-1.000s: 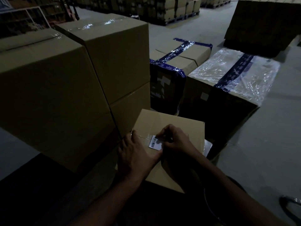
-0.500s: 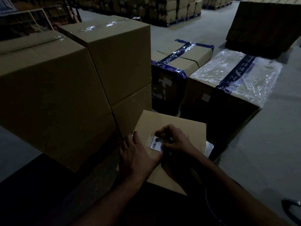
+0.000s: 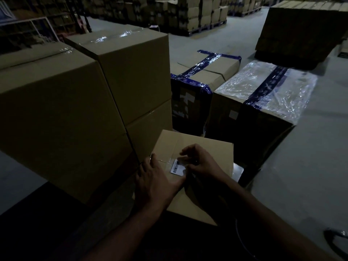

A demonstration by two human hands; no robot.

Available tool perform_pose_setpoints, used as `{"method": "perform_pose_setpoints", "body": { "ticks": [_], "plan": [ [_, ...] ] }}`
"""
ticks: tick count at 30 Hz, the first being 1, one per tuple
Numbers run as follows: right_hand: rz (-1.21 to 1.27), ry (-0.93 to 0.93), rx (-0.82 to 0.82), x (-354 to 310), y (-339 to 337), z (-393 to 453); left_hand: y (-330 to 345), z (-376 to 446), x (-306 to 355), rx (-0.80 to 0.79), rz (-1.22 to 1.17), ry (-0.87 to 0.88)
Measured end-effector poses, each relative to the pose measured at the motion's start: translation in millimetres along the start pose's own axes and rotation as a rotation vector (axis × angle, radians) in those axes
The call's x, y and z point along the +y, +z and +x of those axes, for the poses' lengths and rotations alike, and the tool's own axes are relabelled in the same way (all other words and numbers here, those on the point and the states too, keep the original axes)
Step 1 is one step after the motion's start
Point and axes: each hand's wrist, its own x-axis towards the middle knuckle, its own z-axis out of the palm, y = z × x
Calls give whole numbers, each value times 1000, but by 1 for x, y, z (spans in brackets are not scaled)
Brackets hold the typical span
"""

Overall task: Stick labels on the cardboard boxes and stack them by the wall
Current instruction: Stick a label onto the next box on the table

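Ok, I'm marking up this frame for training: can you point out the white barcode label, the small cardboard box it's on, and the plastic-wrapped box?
white barcode label (image 3: 177, 167): head view, printed face.
small brown cardboard box (image 3: 211, 147): head view, bare top panel.
plastic-wrapped cardboard box (image 3: 250, 81): head view, shiny wrapped top.

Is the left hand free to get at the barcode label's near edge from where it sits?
Probably yes: the left hand rests on the small box beside the label, nothing between; the right hand covers only its far side.
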Motion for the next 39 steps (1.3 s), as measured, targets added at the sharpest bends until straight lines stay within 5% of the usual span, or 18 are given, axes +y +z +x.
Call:
{"method": "perform_pose_setpoints", "body": {
  "ticks": [4,11,25,32,39],
  "plan": [
    [-70,-6,105,5,5,-12,0,1,-1,-32,-41,-23],
    [-639,-126,459,21,24,-83,5,7,0,15,-173,-86],
    [-573,-283,15,31,-38,-42,-6,-28,-23,-94,-403,-225],
    [-575,-243,132,27,-12,-62,-8,-13,-10,20,-387,-77],
    [-529,-199,307,35,-2,-64,6,4,0,-40,-339,10]
  ]
}}
